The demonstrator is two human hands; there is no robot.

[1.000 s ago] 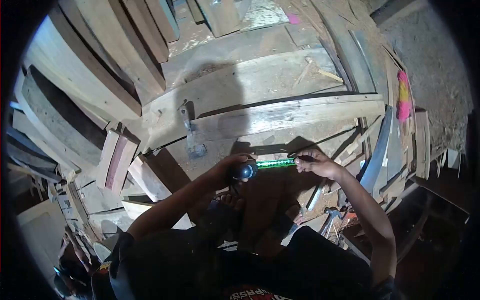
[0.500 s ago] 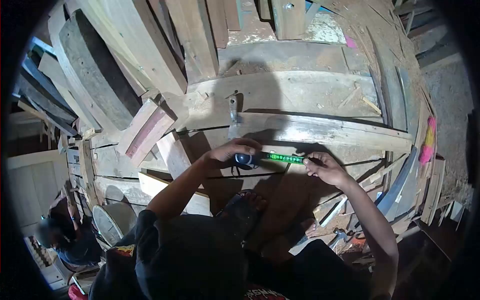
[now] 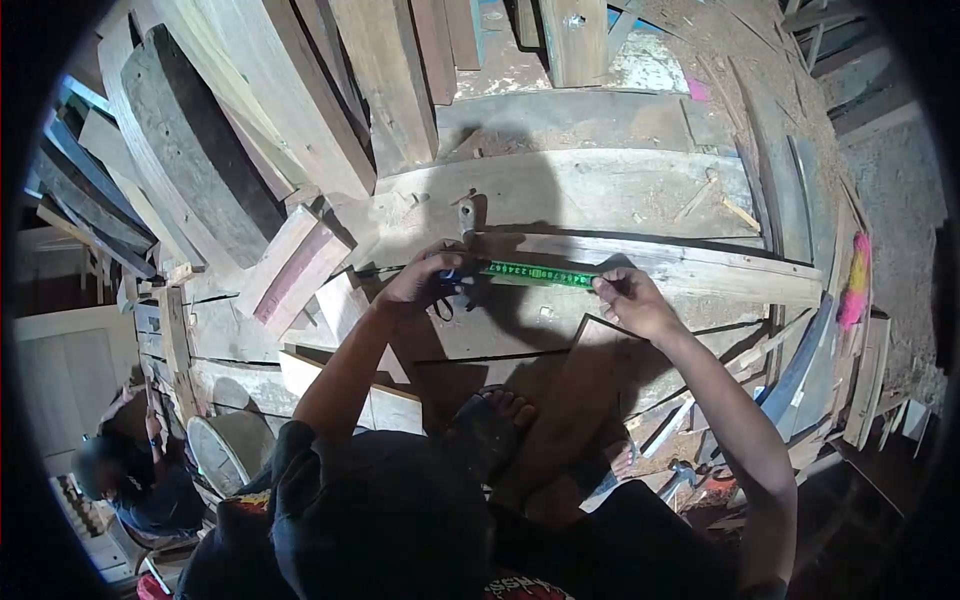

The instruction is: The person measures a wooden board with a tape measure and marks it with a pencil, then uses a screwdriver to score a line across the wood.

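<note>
My left hand is closed around the dark case of a tape measure, and a loose dark strap hangs below it. A green blade with dark numerals stretches from the case to my right hand. The right fingers pinch the blade's free end. Just beyond the blade lies a long pale wooden plank, running left to right. A metal bracket-like piece stands at the plank's left end. Nearer to me, below the right hand, a brown board slants between my feet.
Thick timber beams and a curved grey timber lean at the upper left. A bucket stands at the lower left, near another person. A hammer lies at the lower right. A pink-yellow bundle is at the right.
My left hand has moved left and away from me with the case, so more green blade shows. My right hand has shifted slightly left and away. The brown board's end has come into view.
</note>
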